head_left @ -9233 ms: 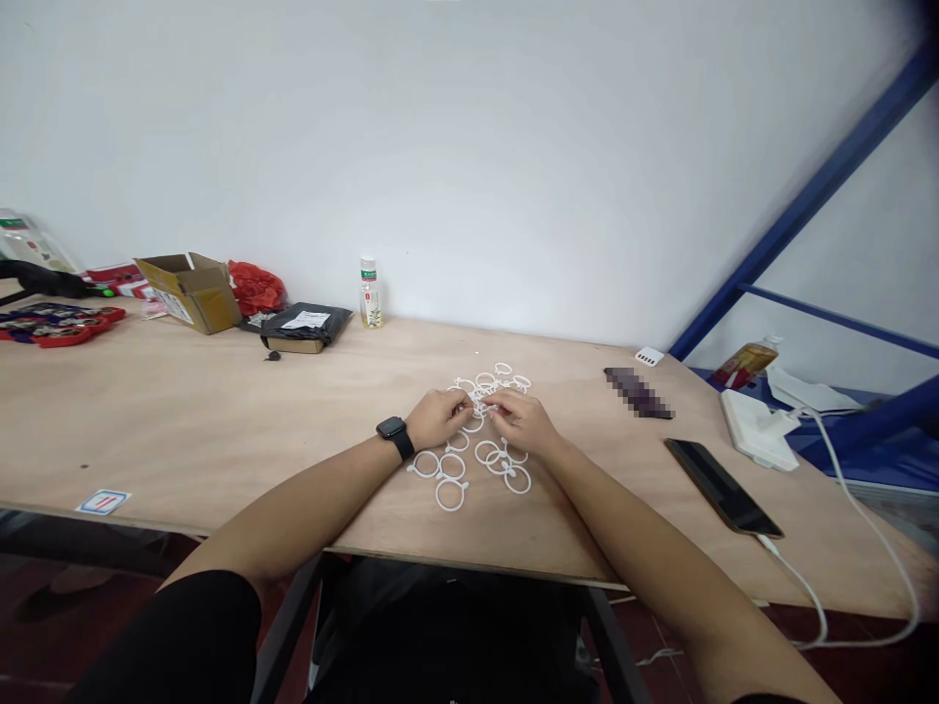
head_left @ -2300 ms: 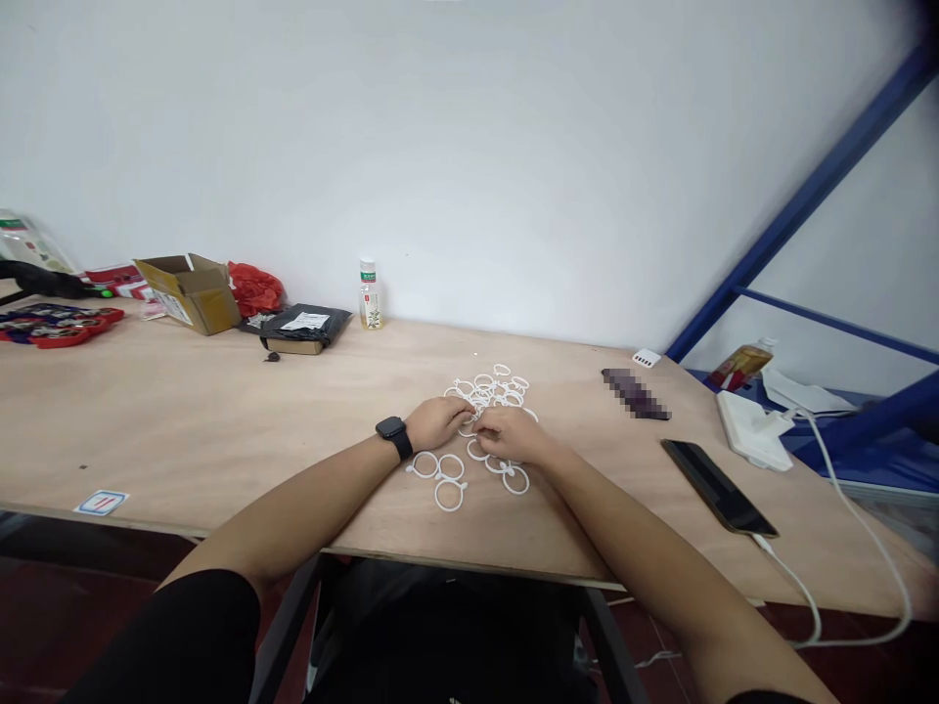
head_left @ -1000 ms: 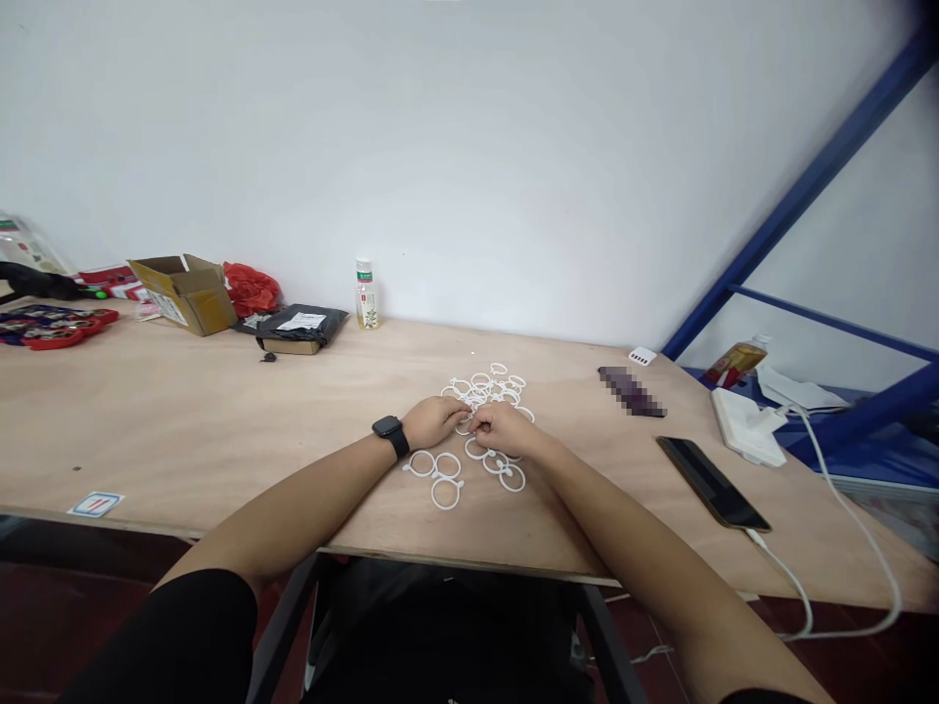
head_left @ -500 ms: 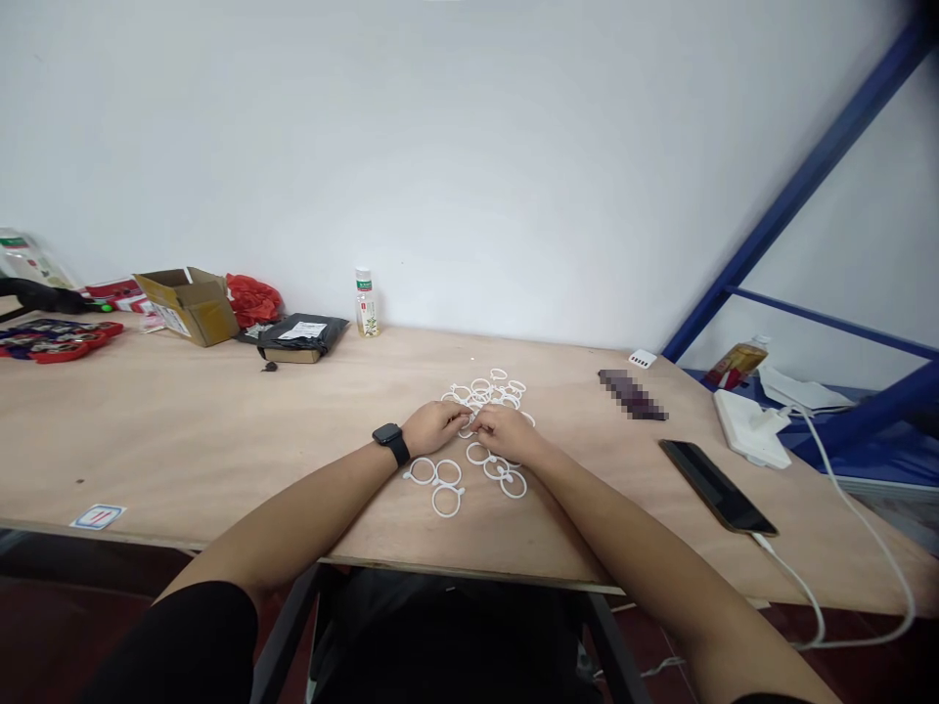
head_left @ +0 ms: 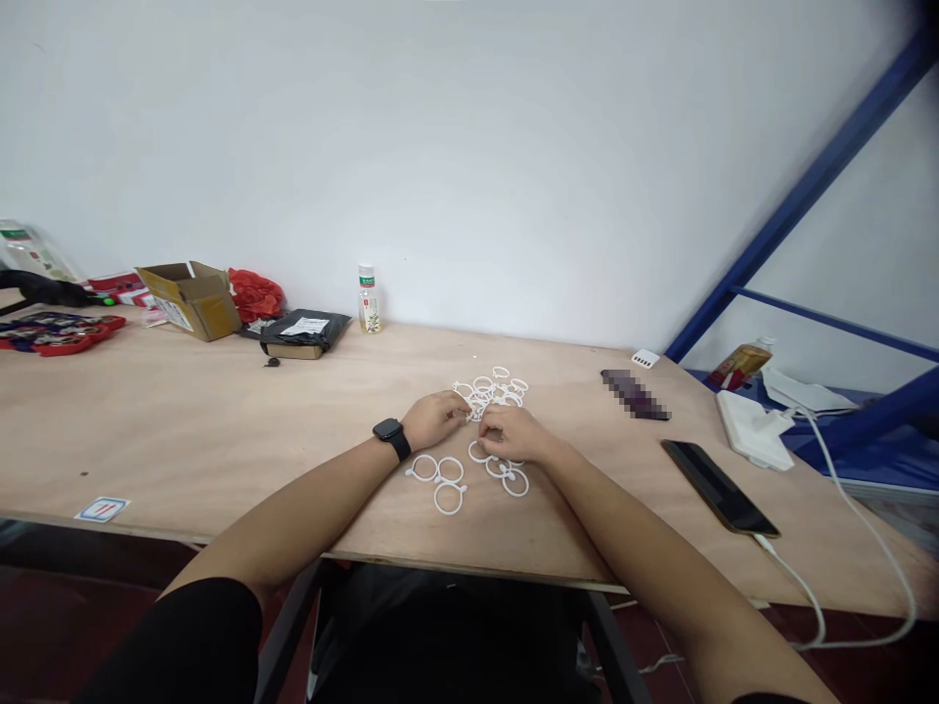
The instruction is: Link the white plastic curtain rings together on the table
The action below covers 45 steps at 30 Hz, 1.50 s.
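Several thin white rings [head_left: 500, 373], each with a small tab, lie in a loose pile beyond my hands. My left hand [head_left: 434, 420] rests at the pile's near left side, its fingers bent together at a white ring. Just to the right, my right hand [head_left: 512, 433] has its fingers curled downward, and what is between the fingertips is hidden. In front of my left hand lies a group of three white rings [head_left: 449, 499]. Another group of white rings [head_left: 515, 482] overlaps below my right hand, partly covered by it.
A phone [head_left: 723, 489] on a white cable and a white power strip [head_left: 752, 430] lie to the right. Toward the back left stand a bottle [head_left: 369, 301], a black package [head_left: 304, 332] and an open cardboard box [head_left: 192, 301]. A blue metal frame [head_left: 792, 196] rises at right.
My hands have moved slightly apart; the right one has shifted a little right and away from the left fingertips. The view has shifted slightly.
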### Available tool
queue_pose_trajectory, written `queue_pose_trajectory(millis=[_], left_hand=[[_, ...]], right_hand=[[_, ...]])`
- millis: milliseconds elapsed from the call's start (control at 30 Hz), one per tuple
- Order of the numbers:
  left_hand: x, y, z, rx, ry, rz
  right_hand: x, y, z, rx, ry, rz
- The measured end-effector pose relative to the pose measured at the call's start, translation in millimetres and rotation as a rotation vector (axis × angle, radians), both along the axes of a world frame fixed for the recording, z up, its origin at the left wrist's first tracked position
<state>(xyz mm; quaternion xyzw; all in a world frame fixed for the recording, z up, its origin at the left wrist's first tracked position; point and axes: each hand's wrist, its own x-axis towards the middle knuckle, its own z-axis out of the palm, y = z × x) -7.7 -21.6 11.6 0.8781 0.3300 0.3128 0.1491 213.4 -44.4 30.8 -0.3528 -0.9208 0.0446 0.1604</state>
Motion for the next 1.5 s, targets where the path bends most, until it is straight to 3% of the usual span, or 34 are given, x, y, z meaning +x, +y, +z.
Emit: queue_pose_trajectory(millis=[167, 300, 433, 600, 800, 1033, 1167, 1500], left_hand=[[0.8, -2.4, -0.4, -0.003, 0.032, -0.044], [1.6, -6.7, 4.6, -0.026, 0.076, -0.063], [2.2, -10.4, 8.2, -0.049, 0.084, -0.070], [2.2, -13.8, 10.2, -0.063, 0.025, -0.087], [4.3, -13.5, 10.6, 0.035, 0.035, -0.202], [3.1, -9.6, 8.8, 0.011, 0.135, -0.053], [3.0, -10.0, 7.4, 0.020, 0.147, -0.015], [2.6, -11.9, 9.5, -0.002, 0.114, -0.028]], right_hand=[[-1.4, 2.2, -3.9, -0.062, 0.011, -0.036], [-0.1, 5.3, -7.8, -0.014, 0.048, -0.127], [-0.6, 5.6, -7.2, 0.016, 0.147, -0.262], [-2.7, 3.8, -6.7, 0.025, 0.330, -0.331], [-6.0, 3.8, -13.0, -0.015, 0.369, -0.282], [-3.2, 1.6, -5.0, 0.115, 0.457, -0.135], [-0.9, -0.7, -2.9, 0.086, 0.428, 0.009], [-1.7, 0.2, 0.2, 0.022, 0.370, 0.004]])
